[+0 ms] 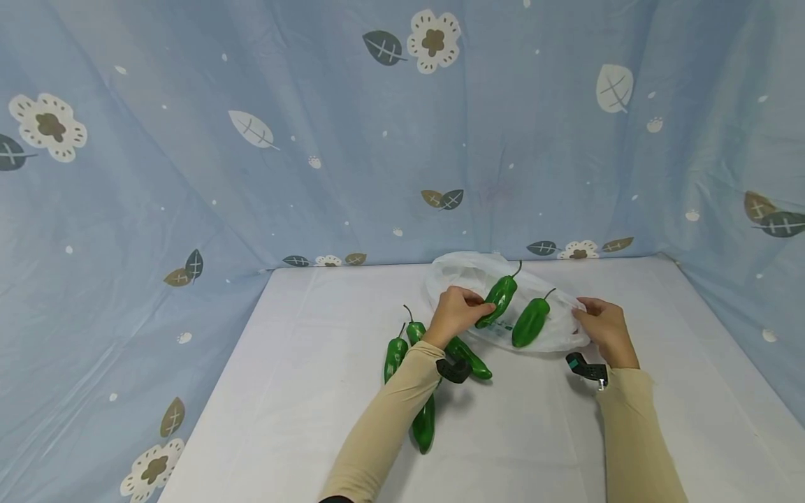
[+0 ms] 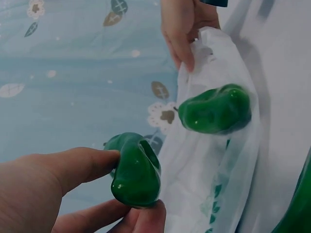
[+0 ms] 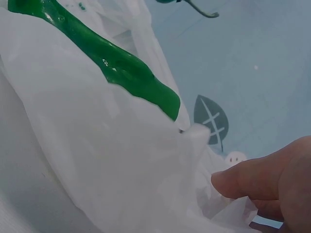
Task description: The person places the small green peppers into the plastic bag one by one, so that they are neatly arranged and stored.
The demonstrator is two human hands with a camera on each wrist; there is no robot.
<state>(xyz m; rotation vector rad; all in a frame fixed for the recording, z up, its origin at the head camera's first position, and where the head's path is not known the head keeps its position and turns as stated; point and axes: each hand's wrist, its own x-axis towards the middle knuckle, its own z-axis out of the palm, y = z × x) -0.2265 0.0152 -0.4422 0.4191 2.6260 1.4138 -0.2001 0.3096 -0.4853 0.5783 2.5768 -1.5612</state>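
In the head view, my left hand [image 1: 456, 312] pinches a shiny green pepper [image 1: 501, 297] by its lower end, stem pointing up and away, over a white plastic bag [image 1: 468, 264]. The left wrist view shows thumb and fingertips on either side of this held pepper [image 2: 136, 170]. A second green pepper [image 1: 531, 322] lies on the bag, to the right of the held one; the right wrist view has a long green pepper [image 3: 121, 73] partly hidden behind the bag's film. My right hand [image 1: 605, 328] pinches the bag's right edge between thumb and fingers.
Several more green peppers lie on the white table [image 1: 295, 377] around and under my left forearm, among them one pepper [image 1: 395, 356] at the left and another pepper [image 1: 424, 426] nearer the front. Behind the table hangs a blue curtain [image 1: 352, 154] with leaf and flower prints.
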